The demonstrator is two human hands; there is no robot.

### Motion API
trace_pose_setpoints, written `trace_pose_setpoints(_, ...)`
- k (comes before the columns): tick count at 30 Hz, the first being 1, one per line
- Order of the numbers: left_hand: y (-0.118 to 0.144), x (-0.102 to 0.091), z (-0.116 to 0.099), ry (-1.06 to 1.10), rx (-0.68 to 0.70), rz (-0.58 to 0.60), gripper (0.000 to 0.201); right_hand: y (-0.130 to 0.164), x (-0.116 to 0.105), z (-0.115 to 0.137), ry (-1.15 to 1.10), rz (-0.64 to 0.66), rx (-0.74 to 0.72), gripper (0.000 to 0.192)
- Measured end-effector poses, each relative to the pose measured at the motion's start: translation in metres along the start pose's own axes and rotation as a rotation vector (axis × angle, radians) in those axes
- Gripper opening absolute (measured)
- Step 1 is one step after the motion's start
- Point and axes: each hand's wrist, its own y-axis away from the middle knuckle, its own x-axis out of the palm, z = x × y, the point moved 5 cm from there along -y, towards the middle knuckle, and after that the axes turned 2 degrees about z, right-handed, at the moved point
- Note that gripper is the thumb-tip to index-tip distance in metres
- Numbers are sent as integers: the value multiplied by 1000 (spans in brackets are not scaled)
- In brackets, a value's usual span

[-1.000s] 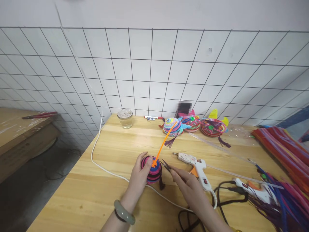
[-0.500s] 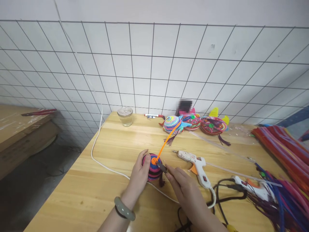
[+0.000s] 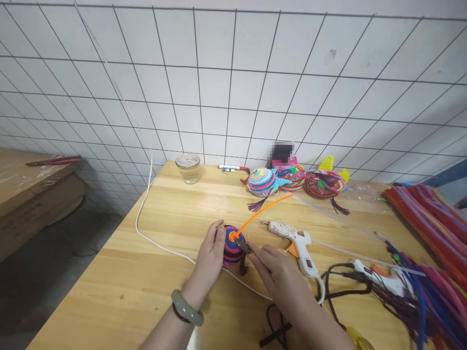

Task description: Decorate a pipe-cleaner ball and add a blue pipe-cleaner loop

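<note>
My left hand (image 3: 212, 245) is closed around the side of a round striped craft piece (image 3: 233, 256), coiled from blue, pink and black chenille stems. At its top sits a small orange coil, from which an orange chenille stem (image 3: 263, 210) arches up to the right. My right hand (image 3: 275, 270) grips a small dark pointed tool (image 3: 242, 244), its tip touching the orange coil. Fingers hide the tool's handle, so its exact kind is unclear. A dark tassel (image 3: 243, 265) hangs at the piece's lower right.
A white glue gun (image 3: 292, 236) lies right of my hands, with a second glue gun (image 3: 386, 279) and black cables beyond. Finished round pieces (image 3: 261, 182), a marker (image 3: 232, 168) and a glass cup (image 3: 188, 168) stand near the tiled wall. Chenille stem bundles (image 3: 426, 223) lie far right.
The orange stem has swung down to the right and now curves more. The tool tip has shifted slightly left on the orange coil. The camera view has tilted a little.
</note>
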Motion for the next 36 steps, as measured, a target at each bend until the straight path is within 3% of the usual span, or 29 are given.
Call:
trace_pose_setpoints(7,1,0,-2,-3,22,-12,41,-7,-5,4,22,62,13,30)
trace_pose_setpoints(16,1,0,-3,22,42,-3,37,-2,-2,3,96,31,29,34)
trace_pose_setpoints(22,0,0,-2,73,25,-23,35,-7,-8,5,-160,80,46,27)
trace_pose_setpoints(29,1,-1,-5,74,25,-29,35,-6,-6,5,-217,38,58,32)
trace_pose_setpoints(36,1,-1,-5,81,7,-24,35,-2,-5,2,35,-44,-4,32)
